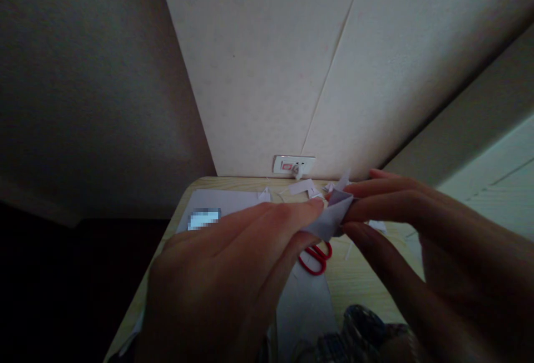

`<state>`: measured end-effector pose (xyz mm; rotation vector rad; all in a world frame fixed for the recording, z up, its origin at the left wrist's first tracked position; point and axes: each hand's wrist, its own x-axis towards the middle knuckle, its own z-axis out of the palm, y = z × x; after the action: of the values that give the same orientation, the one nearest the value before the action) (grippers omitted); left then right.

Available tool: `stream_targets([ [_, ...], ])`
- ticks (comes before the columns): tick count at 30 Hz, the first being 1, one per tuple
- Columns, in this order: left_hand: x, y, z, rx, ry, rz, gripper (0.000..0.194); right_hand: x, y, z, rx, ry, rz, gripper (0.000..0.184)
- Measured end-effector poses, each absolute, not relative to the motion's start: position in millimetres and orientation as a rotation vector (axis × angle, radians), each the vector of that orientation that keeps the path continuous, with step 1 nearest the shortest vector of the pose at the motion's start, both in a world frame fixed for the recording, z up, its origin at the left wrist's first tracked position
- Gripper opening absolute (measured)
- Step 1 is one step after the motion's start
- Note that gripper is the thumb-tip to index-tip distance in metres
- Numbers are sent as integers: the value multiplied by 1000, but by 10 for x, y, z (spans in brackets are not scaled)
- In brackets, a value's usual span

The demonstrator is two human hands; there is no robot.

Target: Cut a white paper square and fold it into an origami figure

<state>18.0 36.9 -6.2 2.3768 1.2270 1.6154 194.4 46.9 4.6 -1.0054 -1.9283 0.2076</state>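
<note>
Between my two hands, above the small wooden table [359, 285], is a folded piece of white paper [334, 215] with a pointed flap standing up. My left hand [233, 257] pinches its left side, thumb below and forefinger on top. On the right side, my right hand [400, 218] grips the paper's edge between thumb and fingertips. Scissors with red handles [317, 260] lie on the table just below the folded paper; their blades are hidden behind my left hand.
Paper scraps [302, 186] lie along the table's back edge. A white sheet [233, 196] is at the back left, with a blurred bright rectangle [203, 219] over it. Behind the table, the wall holds a socket [294, 164] with a white plug in it.
</note>
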Motion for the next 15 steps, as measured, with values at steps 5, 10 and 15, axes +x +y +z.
stream_targets([
  [5,219,384,17,2514,1165,1764,24,1945,440,7,-1069,-1762,327,9],
  [10,151,364,-28,2372,1339,1466,19,1956,488,-10,-999,-1723,475,23],
  [15,117,369,-36,2304,1382,1278,20,1983,553,13,-986,-1787,552,12],
])
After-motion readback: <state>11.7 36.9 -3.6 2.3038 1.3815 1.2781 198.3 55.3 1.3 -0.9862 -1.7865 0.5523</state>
